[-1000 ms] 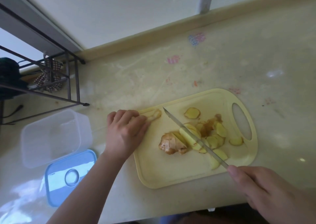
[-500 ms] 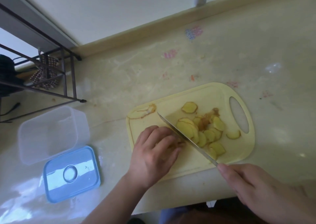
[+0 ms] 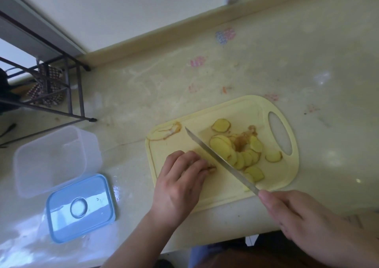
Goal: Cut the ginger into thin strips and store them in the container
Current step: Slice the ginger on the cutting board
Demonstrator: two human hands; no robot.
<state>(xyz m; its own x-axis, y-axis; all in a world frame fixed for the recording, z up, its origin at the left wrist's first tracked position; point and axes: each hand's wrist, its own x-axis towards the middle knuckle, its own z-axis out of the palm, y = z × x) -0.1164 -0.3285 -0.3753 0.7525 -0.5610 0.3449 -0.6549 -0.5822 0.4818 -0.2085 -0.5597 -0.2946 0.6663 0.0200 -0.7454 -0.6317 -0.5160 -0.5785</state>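
A pale yellow cutting board (image 3: 205,198) lies on the counter. My left hand (image 3: 180,183) curls over a ginger piece (image 3: 212,168) on the board's left half; only its tip shows past my fingers. My right hand (image 3: 303,224) grips the handle of a knife (image 3: 221,160), whose blade slants across the board right beside my left fingertips. A pile of ginger slices (image 3: 238,153) lies just right of the blade. A strip of peel (image 3: 168,131) sits at the board's far-left corner. The clear container (image 3: 53,159) stands open at the left.
The container's blue lid (image 3: 80,207) lies in front of it, near the counter's front edge. A black wire rack (image 3: 51,95) stands at the back left. The wall and backsplash run along the far side of the counter.
My left hand moved from the peel at the board's far-left corner down onto the ginger piece beside the blade. The knife shifted slightly toward that hand.
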